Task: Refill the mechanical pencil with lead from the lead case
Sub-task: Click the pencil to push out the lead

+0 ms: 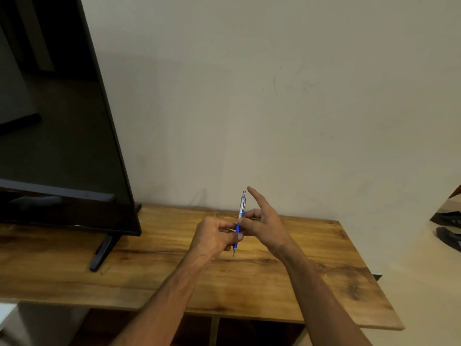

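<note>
A blue and silver mechanical pencil (241, 213) stands almost upright above the wooden table (174, 283), tip pointing down, its top end open with a thin tube showing. My left hand (214, 237) pinches the blue grip section between thumb and fingers. My right hand (264, 223) touches the barrel's middle with thumb and a bent finger, while its index finger points up beside the pencil's top. No lead case shows in this view.
A large dark television (57, 121) stands on the left of the table on a black foot (101, 253). A plain wall rises behind. Dark objects (449, 228) lie at the far right edge. The table's front edge runs below my forearms.
</note>
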